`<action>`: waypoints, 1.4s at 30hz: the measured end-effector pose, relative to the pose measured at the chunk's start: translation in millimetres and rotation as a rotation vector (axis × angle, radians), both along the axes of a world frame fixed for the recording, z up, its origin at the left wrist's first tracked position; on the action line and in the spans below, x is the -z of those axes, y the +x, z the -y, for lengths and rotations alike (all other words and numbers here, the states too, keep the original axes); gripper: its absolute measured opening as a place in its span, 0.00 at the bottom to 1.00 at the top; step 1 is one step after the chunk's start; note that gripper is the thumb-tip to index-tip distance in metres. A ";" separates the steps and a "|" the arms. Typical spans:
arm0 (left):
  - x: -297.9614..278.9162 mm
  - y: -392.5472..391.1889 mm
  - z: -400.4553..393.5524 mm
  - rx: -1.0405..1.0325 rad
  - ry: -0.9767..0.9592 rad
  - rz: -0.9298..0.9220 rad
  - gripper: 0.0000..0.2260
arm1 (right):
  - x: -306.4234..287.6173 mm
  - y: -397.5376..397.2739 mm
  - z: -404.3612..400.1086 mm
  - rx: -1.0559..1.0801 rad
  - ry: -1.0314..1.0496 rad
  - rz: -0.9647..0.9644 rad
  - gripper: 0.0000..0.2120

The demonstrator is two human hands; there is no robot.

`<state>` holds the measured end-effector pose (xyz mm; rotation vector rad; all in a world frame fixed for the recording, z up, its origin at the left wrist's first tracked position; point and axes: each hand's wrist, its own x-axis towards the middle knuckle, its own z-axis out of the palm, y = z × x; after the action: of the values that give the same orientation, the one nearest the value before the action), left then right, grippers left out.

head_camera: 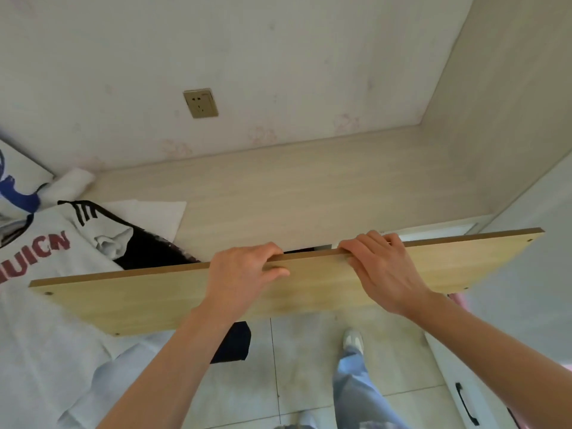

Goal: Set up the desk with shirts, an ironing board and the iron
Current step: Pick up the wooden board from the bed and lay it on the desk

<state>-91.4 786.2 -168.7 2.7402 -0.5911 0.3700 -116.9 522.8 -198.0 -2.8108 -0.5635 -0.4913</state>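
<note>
A long light-wood board (154, 301) hangs in the air in front of the desk (294, 187), slanting up to the right. My left hand (244, 270) grips its top edge near the middle, fingers curled over the far side. My right hand (380, 267) grips the same edge a little further right. Several shirts lie heaped at the desk's left end: a white one with red letters (40, 252), a black-and-white one (123, 236) and one with a blue print (15, 187). No iron is in view.
A wall socket (200, 103) sits on the back wall above the desk. A side panel (501, 88) closes the desk at the right. Below right is a white cabinet with a black handle (465, 404). My leg and shoe (353, 339) stand on the tiled floor.
</note>
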 end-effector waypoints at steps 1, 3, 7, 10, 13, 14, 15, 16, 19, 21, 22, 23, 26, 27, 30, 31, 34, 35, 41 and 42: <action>1.1 9.5 4.0 0.026 -0.028 0.033 0.16 | -1.3 9.1 5.4 -0.002 0.008 0.006 0.12; 1.4 28.5 14.2 0.075 -0.054 0.111 0.17 | -2.8 29.3 17.1 -0.007 0.028 0.019 0.12; 3.5 69.8 36.1 0.160 -0.038 0.214 0.16 | -2.4 75.4 42.1 -0.008 0.024 0.008 0.13; 7.3 101.6 54.5 0.180 0.000 0.220 0.15 | -0.4 109.9 62.1 -0.021 0.047 -0.014 0.12; 10.0 130.6 76.4 0.151 0.002 0.194 0.15 | 1.3 143.4 80.7 -0.027 0.060 -0.058 0.12; 10.8 139.9 82.8 0.135 -0.004 0.179 0.15 | 1.6 154.4 86.4 -0.030 0.057 -0.072 0.12; 11.8 148.5 88.3 0.114 -0.006 0.167 0.14 | 1.7 164.7 91.2 -0.035 0.054 -0.081 0.12; 12.9 157.6 92.7 0.093 -0.005 0.157 0.14 | 1.7 174.6 95.8 -0.041 0.050 -0.084 0.12; 14.3 181.6 101.2 0.063 0.007 0.107 0.15 | 2.6 199.3 105.5 -0.062 0.049 -0.088 0.12; 14.9 194.9 103.2 0.059 0.014 0.081 0.16 | 3.8 212.3 107.6 -0.063 0.064 -0.109 0.12; 15.4 201.2 102.9 0.058 0.010 0.068 0.16 | 4.2 217.9 107.2 -0.062 0.071 -0.119 0.12; 16.5 207.7 101.8 0.055 0.003 0.056 0.16 | 4.7 223.6 106.1 -0.061 0.078 -0.128 0.12; 20.3 228.5 95.3 0.050 -0.027 0.006 0.16 | 5.3 240.8 100.8 -0.060 0.087 -0.133 0.13; 21.8 235.6 92.7 0.054 -0.038 -0.011 0.16 | 5.7 246.6 98.5 -0.059 0.087 -0.129 0.13; 25.2 257.3 84.9 0.065 -0.056 -0.069 0.18 | 7.5 266.1 90.8 -0.053 0.084 -0.136 0.13; 26.8 264.2 82.2 0.063 -0.063 -0.092 0.19 | 8.3 273.2 88.0 -0.052 0.079 -0.151 0.13; 34.0 286.8 71.9 0.057 -0.101 -0.164 0.21 | 9.6 298.3 77.7 -0.048 0.043 -0.205 0.14; 36.5 294.8 68.7 0.054 -0.106 -0.191 0.22 | 9.5 307.1 73.6 -0.050 0.023 -0.218 0.15; 50.2 333.5 52.0 0.064 -0.082 -0.208 0.25 | 15.1 352.8 57.7 -0.078 -0.029 -0.287 0.17; 53.3 337.5 50.2 0.065 -0.066 -0.193 0.24 | 17.5 358.0 56.7 -0.079 -0.035 -0.291 0.16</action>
<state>246.1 736.0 -222.0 2.6461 -0.6029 0.1063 241.2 466.1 -215.5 -2.8069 -0.6207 -0.0549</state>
